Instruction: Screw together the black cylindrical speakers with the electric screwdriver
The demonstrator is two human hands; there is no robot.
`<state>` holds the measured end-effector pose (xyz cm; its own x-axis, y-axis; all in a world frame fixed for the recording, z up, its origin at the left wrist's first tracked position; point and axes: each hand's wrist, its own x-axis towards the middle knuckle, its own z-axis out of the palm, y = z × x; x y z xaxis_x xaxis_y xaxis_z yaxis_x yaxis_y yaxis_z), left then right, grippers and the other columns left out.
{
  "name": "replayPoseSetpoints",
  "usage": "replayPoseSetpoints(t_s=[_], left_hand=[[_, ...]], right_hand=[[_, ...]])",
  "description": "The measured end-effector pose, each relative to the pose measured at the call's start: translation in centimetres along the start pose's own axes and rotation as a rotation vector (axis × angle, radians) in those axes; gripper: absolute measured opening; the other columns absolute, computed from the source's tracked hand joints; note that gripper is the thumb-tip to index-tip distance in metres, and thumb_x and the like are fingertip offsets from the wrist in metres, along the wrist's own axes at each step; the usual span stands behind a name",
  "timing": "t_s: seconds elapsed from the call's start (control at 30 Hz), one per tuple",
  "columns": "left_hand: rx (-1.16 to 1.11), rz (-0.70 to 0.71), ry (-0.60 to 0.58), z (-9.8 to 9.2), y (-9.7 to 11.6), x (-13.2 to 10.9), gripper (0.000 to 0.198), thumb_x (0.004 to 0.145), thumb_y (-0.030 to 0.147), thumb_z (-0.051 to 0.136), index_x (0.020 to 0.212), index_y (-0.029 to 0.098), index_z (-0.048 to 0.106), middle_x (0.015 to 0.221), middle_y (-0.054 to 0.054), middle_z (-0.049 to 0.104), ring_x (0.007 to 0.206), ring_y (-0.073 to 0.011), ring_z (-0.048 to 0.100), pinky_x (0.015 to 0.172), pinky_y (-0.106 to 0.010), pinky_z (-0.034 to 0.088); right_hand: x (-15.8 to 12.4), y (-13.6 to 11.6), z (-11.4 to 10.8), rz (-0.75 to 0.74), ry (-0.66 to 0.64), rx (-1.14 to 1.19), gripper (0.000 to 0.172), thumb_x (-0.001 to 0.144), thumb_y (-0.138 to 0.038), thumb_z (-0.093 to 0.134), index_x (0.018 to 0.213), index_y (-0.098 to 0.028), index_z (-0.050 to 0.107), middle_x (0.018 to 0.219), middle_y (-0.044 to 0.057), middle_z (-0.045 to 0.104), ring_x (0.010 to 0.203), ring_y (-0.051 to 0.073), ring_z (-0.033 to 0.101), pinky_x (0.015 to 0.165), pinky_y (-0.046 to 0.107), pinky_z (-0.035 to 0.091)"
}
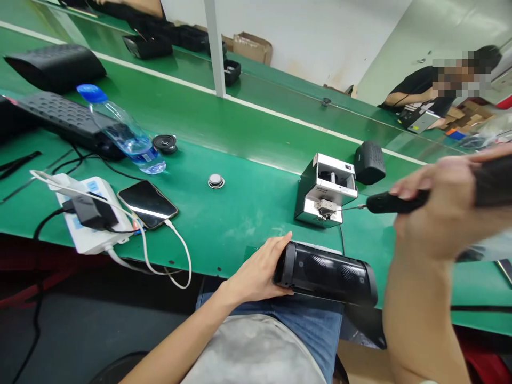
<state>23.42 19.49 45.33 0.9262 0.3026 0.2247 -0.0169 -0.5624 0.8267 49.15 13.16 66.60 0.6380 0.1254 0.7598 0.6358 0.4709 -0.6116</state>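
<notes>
My left hand (266,266) grips the left end of a black cylindrical speaker (328,274), which lies along the table's near edge above my lap. Raised at the right, my right hand (436,208) is closed around a black electric screwdriver (384,204). The thin bit of that screwdriver reaches left to the front of a silver and black screw feeder (328,192). Whether a screw sits on the bit is too small to tell. Behind the feeder stands a small black speaker housing (369,162).
Left on the green table (240,213) are a water bottle (124,133), a phone (148,204), a white power strip (90,213) with loose cables, a round speaker driver (165,143) and a small silver round part (216,181). A co-worker (424,90) sits across the conveyor.
</notes>
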Motion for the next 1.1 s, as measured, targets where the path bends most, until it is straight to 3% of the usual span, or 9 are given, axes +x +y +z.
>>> replayPoseSetpoints(t_s=[0.07, 0.13, 0.3, 0.5, 0.83, 1.0, 1.1], left_hand=[[-0.007, -0.006, 0.01, 0.1, 0.0, 0.0, 0.163, 0.074, 0.026, 0.112, 0.186, 0.041, -0.006, 0.172, -0.019, 0.049, 0.161, -0.0445, 0.053, 0.132, -0.066, 0.052], [-0.01, -0.013, 0.015, 0.1, -0.1, -0.1, 0.163, 0.074, 0.026, 0.112, 0.186, 0.042, -0.005, 0.172, -0.019, 0.05, 0.161, -0.0441, 0.053, 0.131, -0.066, 0.052], [-0.008, -0.001, 0.017, 0.2, -0.1, -0.1, 0.164, 0.074, 0.024, 0.112, 0.185, 0.043, -0.008, 0.172, -0.02, 0.049, 0.16, -0.0447, 0.053, 0.131, -0.066, 0.052], [-0.016, -0.008, 0.011, 0.4, -0.3, -0.1, 0.162, 0.074, 0.025, 0.111, 0.186, 0.041, -0.006, 0.172, -0.02, 0.049, 0.162, -0.044, 0.052, 0.133, -0.066, 0.05], [-0.005, -0.008, 0.012, 0.3, -0.4, -0.2, 0.162, 0.074, 0.025, 0.111, 0.185, 0.042, -0.005, 0.175, -0.019, 0.047, 0.164, -0.0436, 0.05, 0.134, -0.068, 0.049], [0.025, 0.003, 0.024, 0.3, -0.6, -0.2, 0.16, 0.076, 0.024, 0.11, 0.185, 0.04, -0.005, 0.178, -0.02, 0.044, 0.168, -0.0441, 0.047, 0.136, -0.069, 0.047], [0.041, 0.01, 0.02, 0.2, -0.6, -0.2, 0.159, 0.077, 0.025, 0.109, 0.185, 0.039, -0.006, 0.179, -0.021, 0.043, 0.167, -0.0449, 0.048, 0.136, -0.07, 0.047]], right_hand=[[-0.3, 1.3, 2.2, -0.087, -0.054, -0.017, 0.022, 0.08, -0.017, 0.072, 0.1, -0.022, 0.062, 0.065, -0.01, 0.056, 0.043, 0.014, 0.055, 0.04, 0.029, 0.045], [-0.6, 2.2, 2.9, -0.053, -0.084, -0.041, 0.019, 0.08, -0.016, 0.073, 0.095, -0.021, 0.064, 0.06, -0.01, 0.053, 0.041, 0.016, 0.055, 0.04, 0.031, 0.045], [-0.8, 2.2, 2.0, 0.008, -0.063, -0.045, 0.021, 0.079, -0.016, 0.074, 0.096, -0.021, 0.064, 0.057, -0.009, 0.054, 0.038, 0.017, 0.052, 0.038, 0.031, 0.043], [-0.2, 0.8, 1.6, -0.054, -0.007, -0.038, 0.017, 0.077, -0.018, 0.071, 0.09, -0.021, 0.061, 0.061, -0.01, 0.05, 0.04, 0.016, 0.053, 0.039, 0.03, 0.043], [-0.1, 2.8, 1.9, 0.019, -0.014, -0.045, 0.025, 0.079, -0.02, 0.079, 0.097, -0.025, 0.062, 0.055, -0.009, 0.053, 0.036, 0.018, 0.052, 0.037, 0.032, 0.044], [-0.4, 1.5, 1.3, 0.064, -0.043, -0.034, 0.023, 0.08, -0.021, 0.079, 0.097, -0.025, 0.064, 0.056, -0.01, 0.053, 0.038, 0.017, 0.05, 0.038, 0.032, 0.042], [-0.8, -1.3, -0.4, 0.067, -0.051, -0.04, 0.022, 0.08, -0.018, 0.077, 0.097, -0.023, 0.066, 0.059, -0.008, 0.056, 0.04, 0.018, 0.052, 0.038, 0.033, 0.042]])
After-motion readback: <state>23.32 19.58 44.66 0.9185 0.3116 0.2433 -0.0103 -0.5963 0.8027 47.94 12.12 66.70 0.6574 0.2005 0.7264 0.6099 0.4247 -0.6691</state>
